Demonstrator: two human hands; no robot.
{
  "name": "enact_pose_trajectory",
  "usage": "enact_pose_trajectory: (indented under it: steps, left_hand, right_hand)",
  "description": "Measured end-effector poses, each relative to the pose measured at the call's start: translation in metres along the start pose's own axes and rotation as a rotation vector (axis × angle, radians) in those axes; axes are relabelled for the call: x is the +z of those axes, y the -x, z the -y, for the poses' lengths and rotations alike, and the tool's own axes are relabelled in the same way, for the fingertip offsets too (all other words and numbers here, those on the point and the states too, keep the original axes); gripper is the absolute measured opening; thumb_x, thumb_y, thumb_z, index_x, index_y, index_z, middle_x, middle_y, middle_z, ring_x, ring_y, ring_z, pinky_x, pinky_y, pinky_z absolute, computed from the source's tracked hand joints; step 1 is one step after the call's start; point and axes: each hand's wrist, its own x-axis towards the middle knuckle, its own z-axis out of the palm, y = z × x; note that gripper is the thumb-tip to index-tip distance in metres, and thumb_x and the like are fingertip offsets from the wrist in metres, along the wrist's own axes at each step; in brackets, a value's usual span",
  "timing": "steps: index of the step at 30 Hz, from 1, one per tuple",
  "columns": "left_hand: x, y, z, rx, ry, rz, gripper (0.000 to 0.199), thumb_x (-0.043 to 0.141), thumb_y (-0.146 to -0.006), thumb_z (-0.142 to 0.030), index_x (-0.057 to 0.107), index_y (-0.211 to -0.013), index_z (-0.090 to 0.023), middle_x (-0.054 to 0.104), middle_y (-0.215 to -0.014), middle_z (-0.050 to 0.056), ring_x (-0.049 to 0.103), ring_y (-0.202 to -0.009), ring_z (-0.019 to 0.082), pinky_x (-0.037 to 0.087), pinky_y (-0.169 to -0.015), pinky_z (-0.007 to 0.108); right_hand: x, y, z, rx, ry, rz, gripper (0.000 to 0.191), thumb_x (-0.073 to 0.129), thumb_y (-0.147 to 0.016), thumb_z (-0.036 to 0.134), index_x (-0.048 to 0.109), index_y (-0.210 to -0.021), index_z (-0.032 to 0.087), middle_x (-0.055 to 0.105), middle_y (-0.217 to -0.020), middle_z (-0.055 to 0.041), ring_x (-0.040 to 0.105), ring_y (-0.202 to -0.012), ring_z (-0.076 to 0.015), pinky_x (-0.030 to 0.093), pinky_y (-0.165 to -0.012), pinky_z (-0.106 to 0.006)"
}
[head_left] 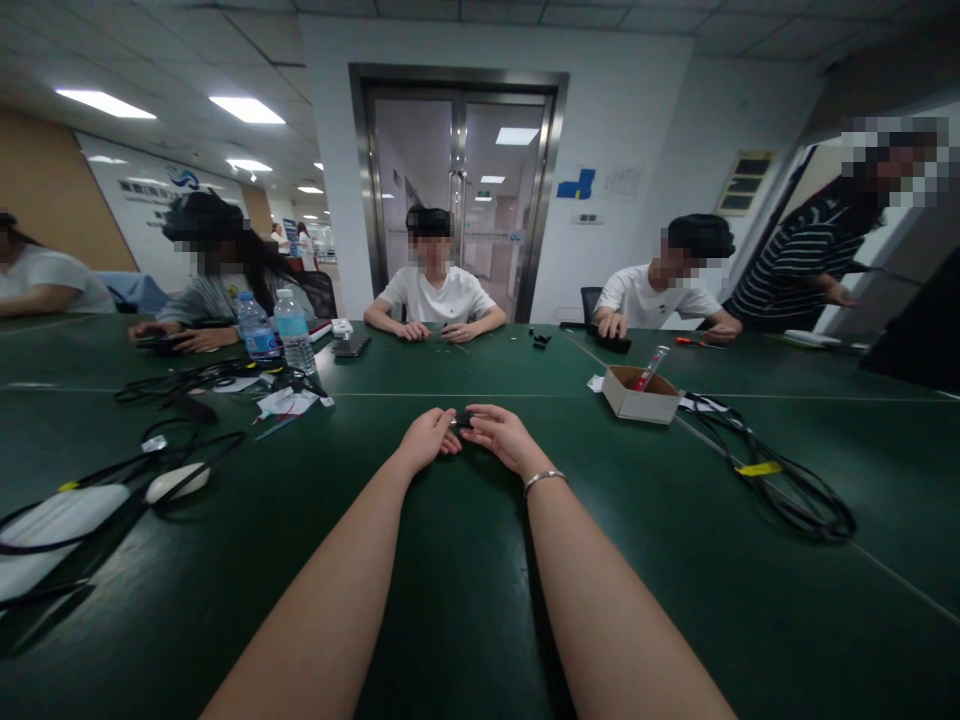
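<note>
Both my arms reach forward over the dark green table [465, 560], and the hands meet near its middle. A small black piece [466, 418] with a shiny end sits between them; its exact kind is too small to make out. My left hand [433, 436] pinches the shiny left end between thumb and fingers. From the other side my right hand [504, 436], with a silver bangle [545, 480] at the wrist, has its fingers closed on the black part. The fingers partly cover the piece.
Right of my hands stands a small cardboard box [642, 405] beside a coiled black cable [806, 510]. To the left lie more cables, a white mouse [178, 483], paper scraps [289, 402] and two water bottles [294, 335]. Several people sit across the table; one stands at right.
</note>
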Motion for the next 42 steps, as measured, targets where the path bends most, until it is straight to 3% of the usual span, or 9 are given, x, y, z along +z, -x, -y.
enact_pose_trajectory:
  steps: [5,12,25,42]
  left_hand:
    - [-0.001,-0.002,0.004,0.015,-0.013,-0.005,0.034,0.037,-0.092,-0.048,0.045,-0.082,-0.017,0.063,-0.056,0.003,0.059,-0.047,0.012,0.041,-0.045,0.019]
    - [-0.004,-0.002,0.009,0.054,-0.109,-0.078,0.04,0.035,-0.089,-0.056,0.048,-0.084,-0.018,0.059,-0.05,0.0,0.052,-0.041,0.012,0.034,-0.042,0.02]
    - [-0.004,0.0,0.004,0.043,-0.245,-0.089,0.039,0.034,-0.09,-0.053,0.048,-0.078,-0.018,0.058,-0.049,-0.002,0.051,-0.042,0.012,0.037,-0.048,0.023]
    - [-0.003,0.003,-0.002,0.012,-0.276,-0.095,0.039,0.032,-0.09,-0.052,0.049,-0.081,-0.018,0.059,-0.05,-0.002,0.053,-0.044,0.013,0.038,-0.051,0.025]
  right_hand:
    - [0.001,0.003,0.002,-0.005,-0.002,0.013,0.021,0.068,-0.072,0.0,0.064,-0.089,0.012,0.064,-0.082,-0.0043,0.069,-0.072,-0.0165,0.059,-0.077,-0.03]
    - [-0.002,0.002,0.002,0.007,0.089,0.076,0.026,0.068,-0.073,0.001,0.063,-0.095,0.013,0.063,-0.08,-0.0037,0.066,-0.061,-0.0116,0.057,-0.058,-0.02]
    - [-0.006,-0.001,-0.002,0.002,0.104,0.104,0.029,0.067,-0.069,-0.003,0.061,-0.093,0.012,0.059,-0.094,-0.0056,0.066,-0.064,-0.0112,0.059,-0.063,-0.022]
    - [-0.004,0.0,0.0,0.021,0.125,0.087,0.025,0.066,-0.073,-0.004,0.06,-0.092,0.012,0.061,-0.085,-0.0043,0.066,-0.061,-0.0117,0.057,-0.057,-0.02]
